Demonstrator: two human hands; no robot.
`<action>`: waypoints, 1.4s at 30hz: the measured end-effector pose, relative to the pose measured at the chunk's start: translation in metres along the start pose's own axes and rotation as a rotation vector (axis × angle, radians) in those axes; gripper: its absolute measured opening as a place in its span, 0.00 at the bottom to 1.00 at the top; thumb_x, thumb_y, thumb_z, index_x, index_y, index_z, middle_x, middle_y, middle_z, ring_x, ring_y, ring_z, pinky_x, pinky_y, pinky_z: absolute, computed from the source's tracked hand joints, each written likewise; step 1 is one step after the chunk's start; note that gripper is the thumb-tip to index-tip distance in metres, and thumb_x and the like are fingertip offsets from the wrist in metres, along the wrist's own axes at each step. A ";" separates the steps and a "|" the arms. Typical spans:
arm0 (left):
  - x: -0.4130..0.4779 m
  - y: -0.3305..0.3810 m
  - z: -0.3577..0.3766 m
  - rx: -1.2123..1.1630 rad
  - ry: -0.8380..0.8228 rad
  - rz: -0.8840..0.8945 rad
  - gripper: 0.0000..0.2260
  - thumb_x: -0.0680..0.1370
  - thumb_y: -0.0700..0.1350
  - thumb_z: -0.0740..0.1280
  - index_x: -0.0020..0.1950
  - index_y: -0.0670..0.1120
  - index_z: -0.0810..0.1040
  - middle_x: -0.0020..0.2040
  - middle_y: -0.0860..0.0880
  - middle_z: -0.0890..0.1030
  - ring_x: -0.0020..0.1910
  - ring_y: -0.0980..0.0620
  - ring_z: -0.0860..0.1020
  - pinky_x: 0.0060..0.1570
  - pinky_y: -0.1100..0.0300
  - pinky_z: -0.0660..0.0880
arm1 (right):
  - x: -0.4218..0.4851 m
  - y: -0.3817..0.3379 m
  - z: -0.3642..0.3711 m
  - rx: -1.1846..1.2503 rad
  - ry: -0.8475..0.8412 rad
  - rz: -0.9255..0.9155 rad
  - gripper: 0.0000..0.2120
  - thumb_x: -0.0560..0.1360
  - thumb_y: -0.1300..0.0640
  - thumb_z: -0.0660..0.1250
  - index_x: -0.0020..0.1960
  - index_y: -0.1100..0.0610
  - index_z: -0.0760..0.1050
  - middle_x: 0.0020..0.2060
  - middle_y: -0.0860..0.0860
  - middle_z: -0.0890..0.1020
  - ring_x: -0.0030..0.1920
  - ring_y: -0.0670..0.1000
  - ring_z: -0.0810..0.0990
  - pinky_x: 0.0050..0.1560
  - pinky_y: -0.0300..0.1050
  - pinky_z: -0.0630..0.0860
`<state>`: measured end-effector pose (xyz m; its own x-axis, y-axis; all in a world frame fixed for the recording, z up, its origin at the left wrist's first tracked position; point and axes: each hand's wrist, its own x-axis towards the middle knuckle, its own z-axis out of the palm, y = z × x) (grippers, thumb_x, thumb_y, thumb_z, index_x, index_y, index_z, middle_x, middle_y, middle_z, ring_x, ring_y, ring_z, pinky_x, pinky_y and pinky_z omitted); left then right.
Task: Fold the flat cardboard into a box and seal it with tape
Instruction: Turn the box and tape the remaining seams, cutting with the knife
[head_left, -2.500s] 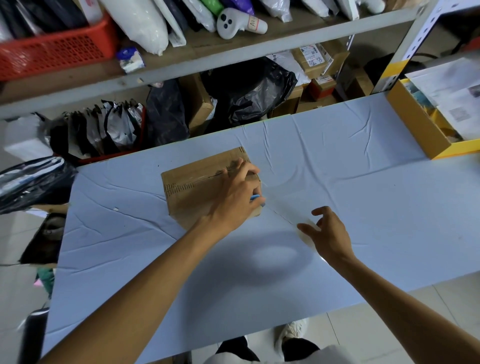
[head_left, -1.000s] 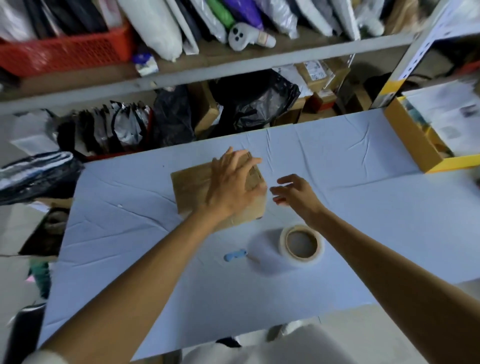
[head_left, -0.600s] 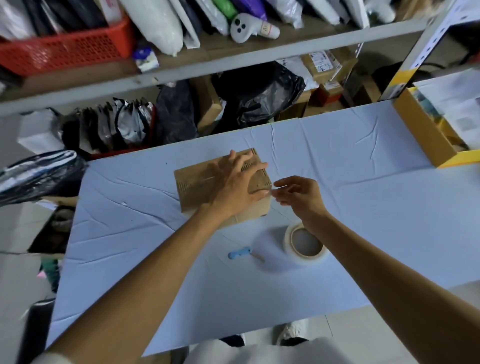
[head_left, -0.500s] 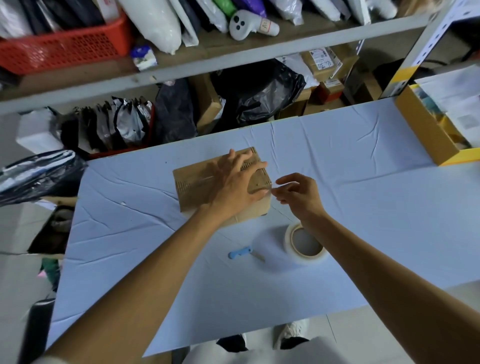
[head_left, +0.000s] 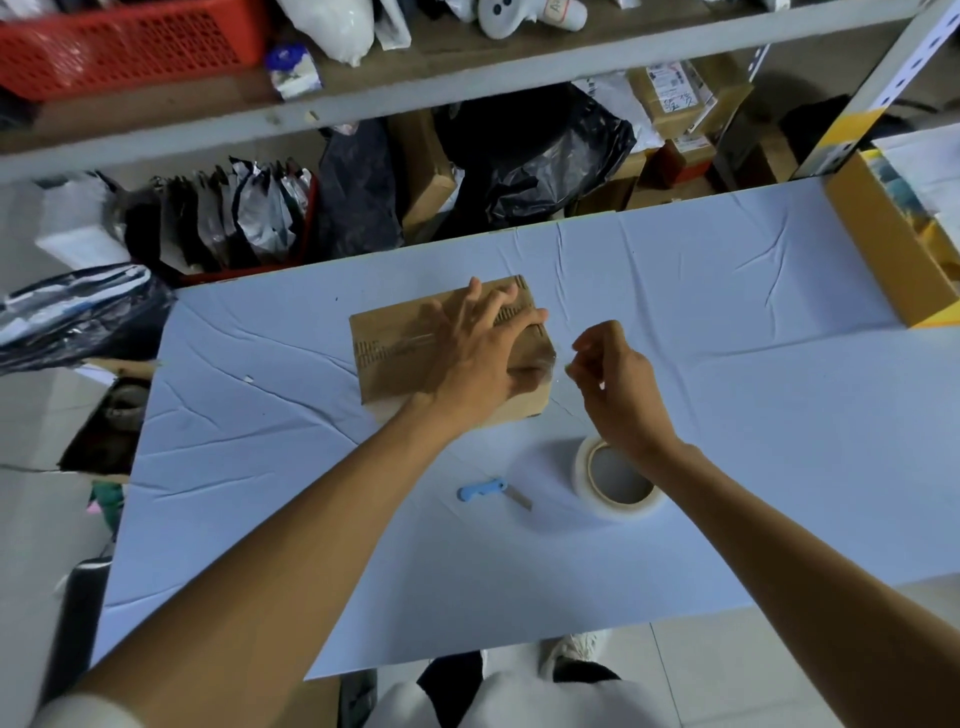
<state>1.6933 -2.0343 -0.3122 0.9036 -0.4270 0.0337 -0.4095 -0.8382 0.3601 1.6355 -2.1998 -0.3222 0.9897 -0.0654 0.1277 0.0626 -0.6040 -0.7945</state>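
Near the worktop's far edge, the flat left hand presses one box, the right hand pinches its tape strip; one roll, one knife frontward, wide room rightward.

The right half of the bench lies bare as far as the yellow box at the frame's right edge, and the lower left is open too. In the middle the cardboard box blocks the way. The left hand lies flat on top of it, and the right hand pinches a clear tape strip just beside its right end. Below them sit the tape roll and a blue utility knife, near each other but apart.
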 end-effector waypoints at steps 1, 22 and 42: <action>0.000 -0.001 -0.002 -0.027 -0.004 0.000 0.30 0.67 0.56 0.73 0.67 0.56 0.71 0.74 0.46 0.63 0.76 0.38 0.49 0.69 0.34 0.48 | 0.004 0.001 -0.001 0.034 -0.026 0.062 0.07 0.75 0.68 0.64 0.51 0.62 0.69 0.35 0.59 0.78 0.35 0.52 0.74 0.35 0.36 0.70; 0.001 0.000 -0.025 -0.164 -0.286 -0.010 0.32 0.69 0.60 0.66 0.72 0.59 0.63 0.76 0.50 0.53 0.76 0.43 0.37 0.69 0.32 0.41 | 0.023 0.002 -0.030 0.805 -0.427 0.667 0.13 0.74 0.73 0.63 0.59 0.69 0.72 0.34 0.57 0.72 0.33 0.51 0.72 0.37 0.42 0.70; 0.004 0.002 -0.003 -0.042 -0.045 0.004 0.29 0.67 0.63 0.71 0.65 0.57 0.71 0.72 0.47 0.63 0.76 0.41 0.48 0.69 0.32 0.45 | 0.011 0.003 0.009 0.345 0.015 0.322 0.12 0.73 0.65 0.68 0.51 0.56 0.67 0.35 0.51 0.81 0.34 0.48 0.78 0.32 0.34 0.73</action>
<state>1.6970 -2.0366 -0.3087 0.8952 -0.4456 -0.0063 -0.4065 -0.8222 0.3985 1.6480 -2.1957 -0.3287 0.9641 -0.2186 -0.1508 -0.2051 -0.2523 -0.9457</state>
